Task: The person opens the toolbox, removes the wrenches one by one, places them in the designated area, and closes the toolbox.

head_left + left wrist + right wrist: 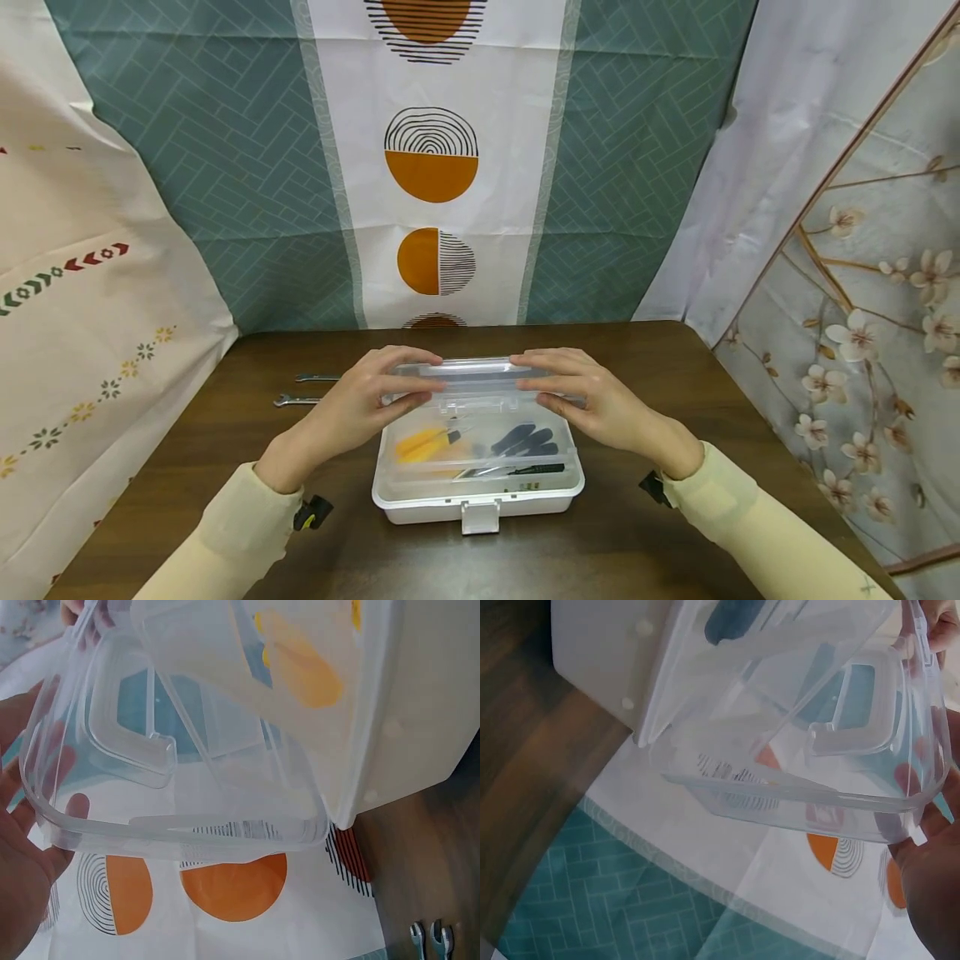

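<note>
A white plastic toolbox (420,510) stands on the table with its clear lid (476,385) raised and tilted back. My left hand (378,385) grips the lid's left corner, its fingers over the outer side. On the opposite corner, my right hand (581,387) holds the lid the same way. Both wrist views show the lid's moulded handle (139,754) between the hands. Beneath a translucent inner cover lie a yellow item (422,446), several dark-handled tools (525,440) and a black-handled tool (538,469). A white latch (480,517) hangs down at the front.
Metal wrenches (296,401) lie on the brown table (247,400), left of the toolbox and partly behind my left hand. Patterned cloths (637,167) hang behind the table and at both sides.
</note>
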Demonstrator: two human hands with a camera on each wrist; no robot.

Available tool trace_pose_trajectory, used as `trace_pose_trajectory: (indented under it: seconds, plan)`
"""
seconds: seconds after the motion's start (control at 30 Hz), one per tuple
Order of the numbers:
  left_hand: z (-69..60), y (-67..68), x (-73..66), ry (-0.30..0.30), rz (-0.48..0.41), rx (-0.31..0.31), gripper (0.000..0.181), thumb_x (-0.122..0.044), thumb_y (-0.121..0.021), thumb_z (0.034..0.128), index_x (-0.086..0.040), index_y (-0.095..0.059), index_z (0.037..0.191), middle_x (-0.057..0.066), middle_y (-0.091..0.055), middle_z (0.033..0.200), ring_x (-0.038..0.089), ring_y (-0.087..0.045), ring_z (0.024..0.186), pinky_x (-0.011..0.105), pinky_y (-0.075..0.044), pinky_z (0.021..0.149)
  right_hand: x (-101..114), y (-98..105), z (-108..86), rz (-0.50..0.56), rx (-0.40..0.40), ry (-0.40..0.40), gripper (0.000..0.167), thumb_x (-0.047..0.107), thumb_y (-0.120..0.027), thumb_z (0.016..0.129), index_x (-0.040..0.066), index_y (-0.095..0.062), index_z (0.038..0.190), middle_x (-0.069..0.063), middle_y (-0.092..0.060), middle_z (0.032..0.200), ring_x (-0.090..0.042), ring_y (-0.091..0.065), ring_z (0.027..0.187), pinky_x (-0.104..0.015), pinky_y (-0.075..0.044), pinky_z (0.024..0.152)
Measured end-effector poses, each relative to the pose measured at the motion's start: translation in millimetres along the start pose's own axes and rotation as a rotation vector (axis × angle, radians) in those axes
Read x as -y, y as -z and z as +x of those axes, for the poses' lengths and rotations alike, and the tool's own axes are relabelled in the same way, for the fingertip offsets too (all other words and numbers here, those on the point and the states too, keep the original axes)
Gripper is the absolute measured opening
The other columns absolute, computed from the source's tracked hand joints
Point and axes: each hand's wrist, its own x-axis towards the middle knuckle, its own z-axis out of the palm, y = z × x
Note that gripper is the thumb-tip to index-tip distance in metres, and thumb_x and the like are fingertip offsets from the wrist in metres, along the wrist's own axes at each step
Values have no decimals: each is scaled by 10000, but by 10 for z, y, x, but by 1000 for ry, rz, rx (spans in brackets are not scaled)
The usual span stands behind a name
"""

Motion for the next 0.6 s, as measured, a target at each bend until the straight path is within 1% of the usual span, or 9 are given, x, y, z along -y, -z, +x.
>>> trace_pose_trajectory:
  seconds: [0.17,0.33,0.5,0.6]
  plan:
    - [-55,-15,-62,21,-8,17,348,-57,-845,852,-225,-816,1155,31,-651,1340,250,-577,1252,498,-464,1011,58,-36,-72,-5,-3,-24,401,3,-792,884,147,-750,1256,-114,-569,1485,-291,-520,1344,-422,-406,1109]
    - [-101,-28,-109,31,5,50,353,-81,-858,841,-265,-815,1139,19,-648,1334,242,-585,1230,523,-486,971,94,-71,-132,-4,6,-27,411,21,-816,873,190,-752,1242,-111,-573,1463,-299,-527,1326,-453,-418,1085]
    - [-136,-44,-136,25,-4,81,336,-102,-855,850,-288,-814,1126,-1,-650,1306,223,-590,1218,509,-503,953,128,-99,-169,7,33,-47,393,55,-827,875,241,-761,1215,-83,-573,1456,-273,-532,1324,-478,-422,1078]
    - [-152,-54,-155,19,-11,95,326,-116,-855,852,-298,-814,1120,-16,-652,1293,212,-593,1214,487,-511,942,145,-115,-191,21,48,-59,373,67,-833,874,248,-766,1193,-72,-576,1452,-260,-538,1317,-491,-437,1070]
